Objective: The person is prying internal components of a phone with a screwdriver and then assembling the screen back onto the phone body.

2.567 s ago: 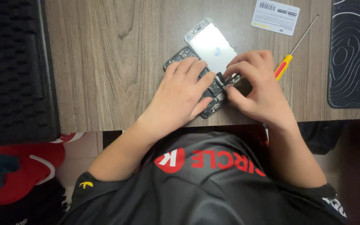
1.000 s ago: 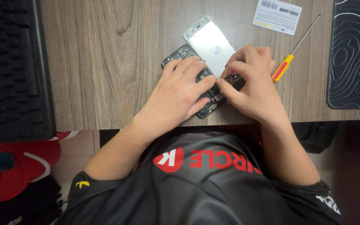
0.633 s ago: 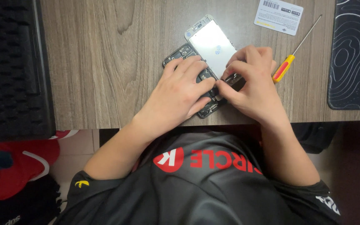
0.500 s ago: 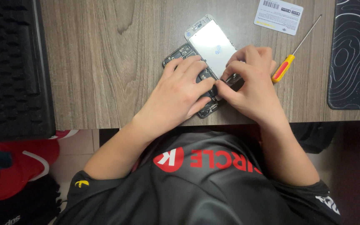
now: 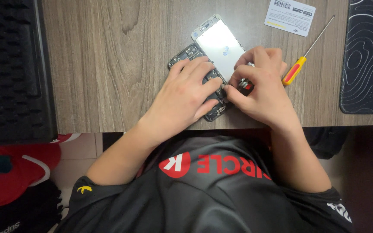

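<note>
The left hand (image 5: pixel 185 94) lies flat, fingers spread, on the opened dark phone body with exposed parts (image 5: pixel 185 55) near the front edge of the grey-brown wooden table (image 5: pixel 109 64). The right hand (image 5: pixel 262 88) curls closed, pinching a small dark part (image 5: pixel 243 84) beside the white phone screen panel (image 5: pixel 219 46). A red-and-yellow-handled screwdriver (image 5: pixel 296 69) lies just beside it

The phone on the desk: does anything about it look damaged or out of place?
Yes. The phone lies opened: its dark body shows bare inner parts, and the white screen panel is folded out beside it. The left hand presses the body; the right hand pinches something small there. No cracks are visible.
</note>
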